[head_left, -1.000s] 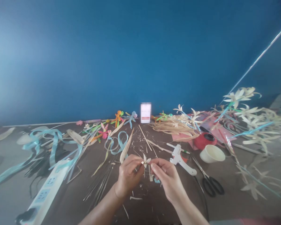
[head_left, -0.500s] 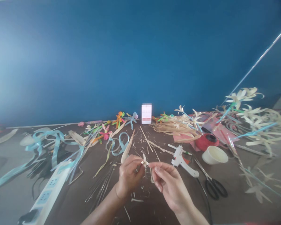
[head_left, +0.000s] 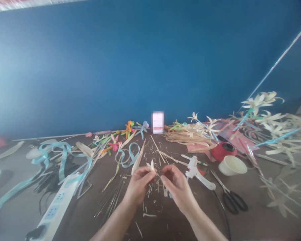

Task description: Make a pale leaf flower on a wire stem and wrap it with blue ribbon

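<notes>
Left fingers (head_left: 147, 177) seemingly pinch a flower's edge (head_left: 152, 166), apart from right fingers (head_left: 172, 171).

Papery flower (head_left: 152, 165), glossy ribbon (head_left: 63, 164), plastic glue gun (head_left: 197, 173)

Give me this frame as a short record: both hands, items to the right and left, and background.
Left hand: pinches a small pale petalled piece
Right hand: curled, beside the left; whether it holds anything is unclear
To the right: white glue gun, black-handled scissors, pale cup
To the left: light-blue ribbon, white power strip
Background: blue wall behind dark table
</notes>
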`<state>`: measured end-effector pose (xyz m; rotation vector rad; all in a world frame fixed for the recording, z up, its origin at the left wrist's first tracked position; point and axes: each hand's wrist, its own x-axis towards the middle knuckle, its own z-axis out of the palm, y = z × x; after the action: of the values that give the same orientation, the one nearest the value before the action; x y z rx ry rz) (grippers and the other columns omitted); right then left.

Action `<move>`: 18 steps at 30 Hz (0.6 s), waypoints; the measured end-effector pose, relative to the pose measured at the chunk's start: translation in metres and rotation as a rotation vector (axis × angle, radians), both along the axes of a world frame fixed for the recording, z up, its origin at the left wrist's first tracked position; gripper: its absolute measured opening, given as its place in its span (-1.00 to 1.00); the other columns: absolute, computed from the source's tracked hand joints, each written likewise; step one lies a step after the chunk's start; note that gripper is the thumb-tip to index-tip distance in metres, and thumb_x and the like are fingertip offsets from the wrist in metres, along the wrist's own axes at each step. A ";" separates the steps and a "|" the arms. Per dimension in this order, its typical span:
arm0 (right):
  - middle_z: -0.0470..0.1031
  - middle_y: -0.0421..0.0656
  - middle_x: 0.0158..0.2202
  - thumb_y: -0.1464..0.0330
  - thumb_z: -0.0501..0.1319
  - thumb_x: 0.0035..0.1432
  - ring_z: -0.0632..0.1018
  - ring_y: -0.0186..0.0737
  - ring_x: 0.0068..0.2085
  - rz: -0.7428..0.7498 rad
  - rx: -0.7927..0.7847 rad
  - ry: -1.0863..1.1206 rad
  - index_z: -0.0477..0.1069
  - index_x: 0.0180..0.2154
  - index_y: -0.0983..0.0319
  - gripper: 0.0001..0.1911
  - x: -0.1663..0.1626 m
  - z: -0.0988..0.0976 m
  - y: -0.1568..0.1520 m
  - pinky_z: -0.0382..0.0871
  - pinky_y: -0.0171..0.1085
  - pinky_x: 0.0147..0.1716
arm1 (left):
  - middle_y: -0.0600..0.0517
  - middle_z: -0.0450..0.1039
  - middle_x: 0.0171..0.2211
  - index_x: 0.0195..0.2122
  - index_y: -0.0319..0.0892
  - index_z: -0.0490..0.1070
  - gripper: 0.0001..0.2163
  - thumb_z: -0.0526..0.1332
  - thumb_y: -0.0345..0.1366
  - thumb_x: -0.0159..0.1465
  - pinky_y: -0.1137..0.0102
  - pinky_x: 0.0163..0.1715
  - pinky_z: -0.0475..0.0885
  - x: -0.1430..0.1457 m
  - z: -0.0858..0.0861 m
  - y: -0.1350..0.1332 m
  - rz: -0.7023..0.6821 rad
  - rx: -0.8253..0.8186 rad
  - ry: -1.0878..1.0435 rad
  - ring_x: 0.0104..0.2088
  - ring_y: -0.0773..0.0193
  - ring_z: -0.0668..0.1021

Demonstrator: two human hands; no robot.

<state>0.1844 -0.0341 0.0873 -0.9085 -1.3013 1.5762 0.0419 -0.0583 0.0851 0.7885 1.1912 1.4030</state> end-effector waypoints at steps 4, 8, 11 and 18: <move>0.32 -0.25 -0.52 0.29 0.18 0.07 0.28 -0.39 -0.51 0.080 -0.056 -0.041 0.35 -0.40 0.27 -0.84 -0.004 -0.006 -0.001 0.14 -0.39 -0.52 | 0.04 0.45 -0.41 -0.53 -0.22 0.45 -0.92 0.31 -0.33 0.00 0.44 -0.40 0.41 0.000 -0.003 0.000 -0.007 -0.042 -0.140 -0.44 0.36 0.47; 0.24 -0.29 -0.60 0.27 0.21 0.04 0.22 -0.42 -0.55 0.055 -0.113 0.032 0.34 -0.50 0.28 -0.79 -0.007 -0.007 -0.003 0.08 -0.40 -0.55 | 0.02 0.44 -0.41 -0.53 -0.24 0.45 -0.92 0.31 -0.35 0.01 0.44 -0.38 0.40 0.000 -0.004 -0.002 -0.028 -0.008 -0.105 -0.42 0.35 0.47; 0.23 -0.30 -0.61 0.25 0.24 0.02 0.22 -0.43 -0.56 0.068 -0.221 0.153 0.33 -0.51 0.28 -0.77 -0.008 -0.006 -0.003 0.07 -0.41 -0.55 | 0.03 0.43 -0.48 -0.51 -0.24 0.45 -0.93 0.30 -0.35 0.02 0.45 -0.40 0.39 -0.001 -0.003 -0.003 -0.066 0.015 -0.076 -0.46 0.37 0.46; 0.27 -0.28 -0.62 0.27 0.29 -0.02 0.24 -0.44 -0.57 0.169 -0.401 0.367 0.34 -0.53 0.29 -0.77 -0.005 -0.004 -0.004 0.08 -0.43 -0.56 | 0.01 0.43 -0.44 -0.49 -0.23 0.46 -0.91 0.31 -0.32 0.01 0.39 -0.42 0.42 -0.002 -0.002 -0.002 -0.126 0.050 -0.132 -0.45 0.31 0.48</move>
<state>0.1794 -0.0385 0.0830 -0.7084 -0.8340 2.0705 0.0400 -0.0605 0.0829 0.7800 0.9923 1.3634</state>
